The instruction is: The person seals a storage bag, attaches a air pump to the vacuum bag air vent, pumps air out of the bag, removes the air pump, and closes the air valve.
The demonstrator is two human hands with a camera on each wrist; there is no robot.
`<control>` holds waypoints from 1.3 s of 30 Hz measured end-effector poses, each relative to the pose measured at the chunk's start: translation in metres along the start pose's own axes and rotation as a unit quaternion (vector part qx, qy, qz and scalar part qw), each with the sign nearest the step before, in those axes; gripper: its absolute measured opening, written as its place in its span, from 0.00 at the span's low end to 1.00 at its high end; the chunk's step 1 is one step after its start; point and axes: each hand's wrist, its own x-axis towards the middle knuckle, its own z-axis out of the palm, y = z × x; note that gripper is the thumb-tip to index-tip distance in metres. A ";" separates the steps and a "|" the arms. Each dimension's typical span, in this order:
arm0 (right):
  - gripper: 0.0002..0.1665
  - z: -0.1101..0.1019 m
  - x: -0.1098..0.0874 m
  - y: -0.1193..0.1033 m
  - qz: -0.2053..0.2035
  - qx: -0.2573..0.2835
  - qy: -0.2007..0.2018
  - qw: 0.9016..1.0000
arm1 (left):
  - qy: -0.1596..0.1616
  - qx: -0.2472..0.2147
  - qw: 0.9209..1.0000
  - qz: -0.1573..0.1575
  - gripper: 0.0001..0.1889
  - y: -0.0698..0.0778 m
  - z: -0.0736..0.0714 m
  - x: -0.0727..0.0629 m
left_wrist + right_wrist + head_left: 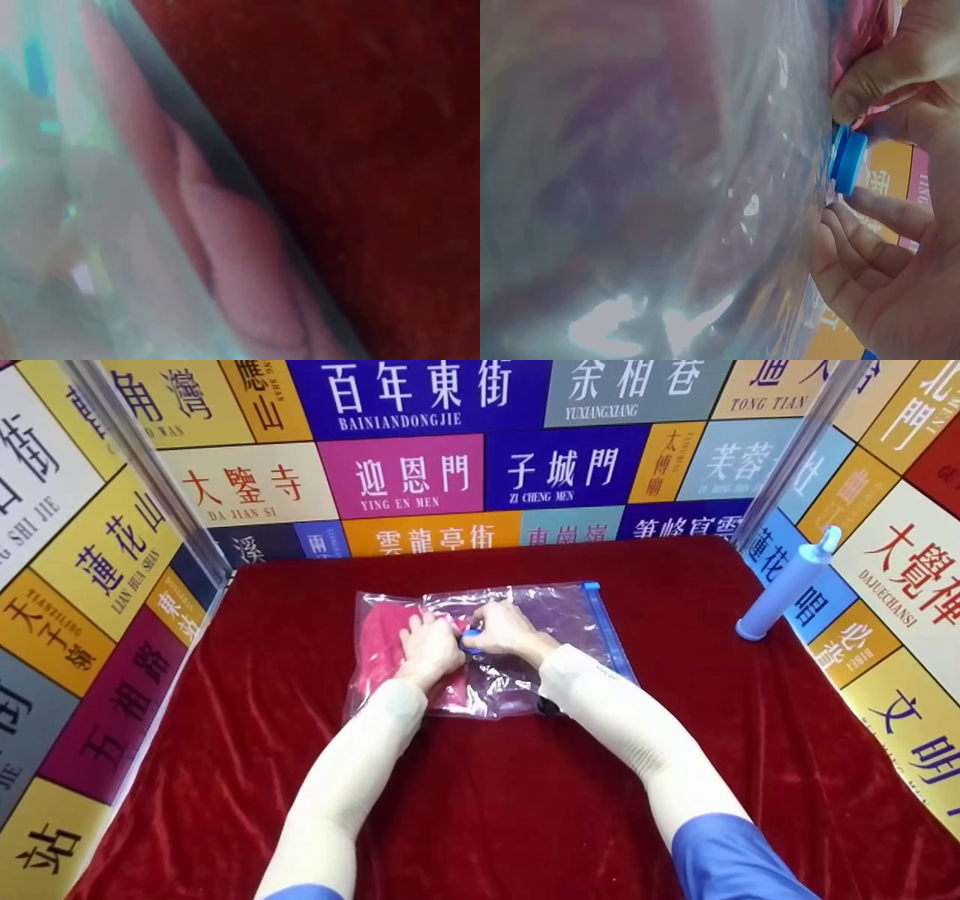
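A clear plastic storage bag (517,690) with a blue zip edge (609,634) lies on the table, folded pink cloth (384,641) in its left part. My right hand (510,630) pinches the round blue valve cap (851,163) on the bag between thumb and index finger; its other fingers curl against the film. Close beside it, my left hand (433,649) grips the bag near the valve, its thumb (870,86) against the plastic over the pink cloth. In the left wrist view, the pink cloth (240,262) shows through the film.
A light-blue hand pump (784,592) stands at the table's right edge. Dark red velvet (495,810) covers the table. Panels with street-name lettering (405,472) surround the back and sides, with metal posts (799,450) at the rear corners.
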 end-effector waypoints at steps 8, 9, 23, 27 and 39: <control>0.19 0.005 0.001 -0.005 0.054 -0.012 0.020 0.998 | -0.002 -0.002 1.000 0.000 0.22 -0.001 0.000 0.002; 0.20 0.006 0.002 -0.005 0.060 -0.012 0.020 0.998 | -0.003 -0.003 1.000 -0.001 0.23 0.000 0.000 0.002; 0.12 0.004 0.004 -0.005 -0.001 -0.015 0.001 1.000 | 0.010 0.003 1.000 0.008 0.21 -0.001 0.000 -0.001; 0.10 0.004 0.004 -0.003 -0.013 -0.008 -0.004 1.000 | 0.008 -0.001 1.000 0.007 0.20 -0.001 0.000 -0.001; 0.14 0.003 0.004 -0.004 -0.008 0.009 -0.006 1.000 | 0.004 -0.007 1.000 0.006 0.20 -0.001 0.000 0.000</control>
